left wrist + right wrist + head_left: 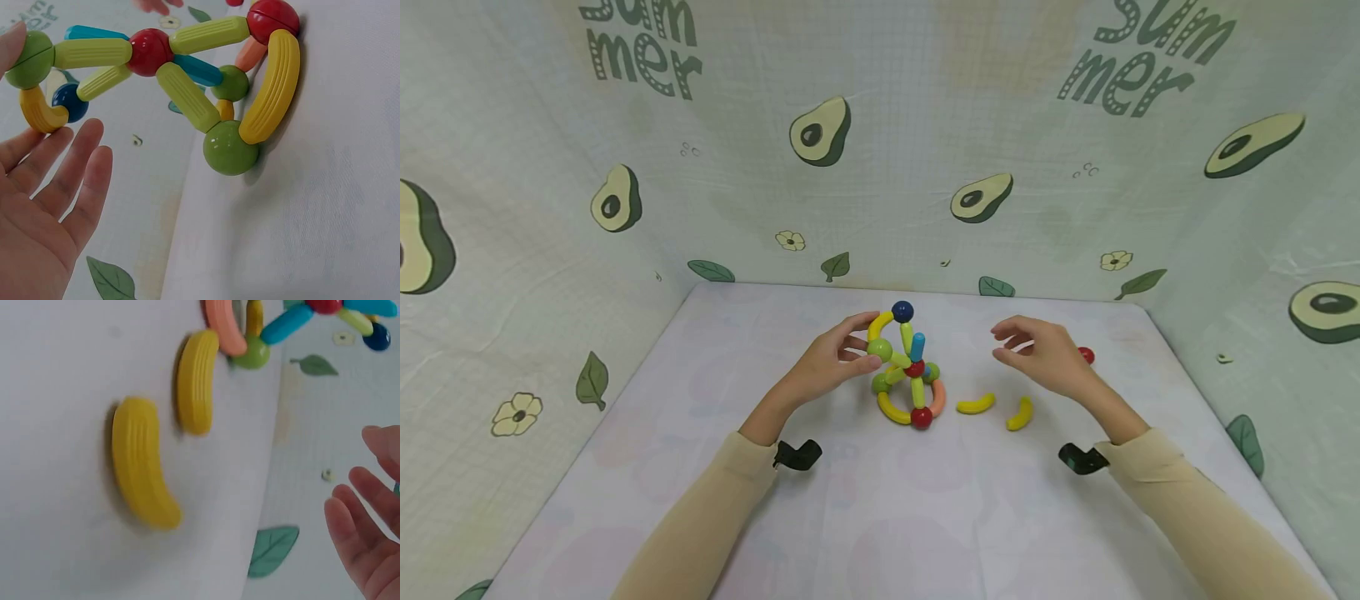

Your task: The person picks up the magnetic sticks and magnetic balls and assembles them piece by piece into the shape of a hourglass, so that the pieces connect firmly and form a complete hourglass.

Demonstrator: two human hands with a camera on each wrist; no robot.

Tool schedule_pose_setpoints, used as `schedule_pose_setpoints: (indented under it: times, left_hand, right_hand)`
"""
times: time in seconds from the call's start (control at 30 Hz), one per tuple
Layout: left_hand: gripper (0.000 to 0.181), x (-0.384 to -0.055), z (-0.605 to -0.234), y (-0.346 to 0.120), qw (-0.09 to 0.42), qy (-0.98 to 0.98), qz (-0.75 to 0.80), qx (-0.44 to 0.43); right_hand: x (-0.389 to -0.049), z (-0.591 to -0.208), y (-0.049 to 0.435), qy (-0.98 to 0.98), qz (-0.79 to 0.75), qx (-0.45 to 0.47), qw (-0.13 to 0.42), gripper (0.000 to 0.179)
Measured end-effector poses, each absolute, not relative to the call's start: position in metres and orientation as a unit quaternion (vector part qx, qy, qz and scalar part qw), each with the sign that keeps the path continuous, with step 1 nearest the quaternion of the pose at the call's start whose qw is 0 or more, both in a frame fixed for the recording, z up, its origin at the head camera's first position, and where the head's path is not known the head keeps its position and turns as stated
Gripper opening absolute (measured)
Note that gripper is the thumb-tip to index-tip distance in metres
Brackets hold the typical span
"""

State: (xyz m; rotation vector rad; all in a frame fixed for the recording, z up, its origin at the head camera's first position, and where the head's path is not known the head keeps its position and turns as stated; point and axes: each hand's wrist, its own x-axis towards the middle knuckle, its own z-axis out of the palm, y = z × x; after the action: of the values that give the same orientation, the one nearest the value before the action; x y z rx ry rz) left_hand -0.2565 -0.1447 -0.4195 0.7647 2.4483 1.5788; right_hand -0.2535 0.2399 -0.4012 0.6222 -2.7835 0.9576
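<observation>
A ball-and-stick toy structure (917, 392) stands on the table, built from red, green and dark blue balls joined by straight and curved sticks. My left hand (823, 367) holds its upper left side: the thumb is on a green ball (30, 60), and fingers touch the yellow curved stick (39, 111) below it. The other left fingers are spread. Raised to the right of the structure, my right hand (1045, 354) holds nothing, its fingers loosely bent. Two loose yellow curved sticks (140, 462) lie on the table between the structure and that hand.
A red ball (1086, 355) lies behind the right wrist, partly hidden. The white-covered table (880, 517) is bounded by hanging cloth (895, 242) printed with avocados at the back and both sides.
</observation>
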Motion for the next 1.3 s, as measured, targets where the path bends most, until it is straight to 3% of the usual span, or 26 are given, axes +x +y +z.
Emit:
schedule_pose_setpoints:
  times: [0.27, 0.53, 0.97, 1.3]
  left_hand:
    - [0.076, -0.256, -0.419, -0.143, 0.064, 0.813, 0.52, 0.252]
    - [0.077, -0.256, -0.419, -0.144, 0.068, 0.814, 0.519, 0.252]
    - [0.076, -0.257, -0.419, -0.144, 0.066, 0.814, 0.516, 0.258]
    - [0.08, -0.256, -0.418, -0.144, 0.073, 0.815, 0.516, 0.255]
  right_hand:
    - [-0.259, -0.404, 0.322, -0.949, 0.258, 0.159, 0.085, 0.036]
    - [-0.271, -0.429, 0.366, -0.96, 0.238, 0.135, 0.066, 0.038]
    - [-0.28, -0.458, 0.386, -0.967, 0.23, 0.107, 0.015, 0.041]
    - [-0.275, -0.459, 0.373, -0.968, 0.222, 0.111, 0.031, 0.039]
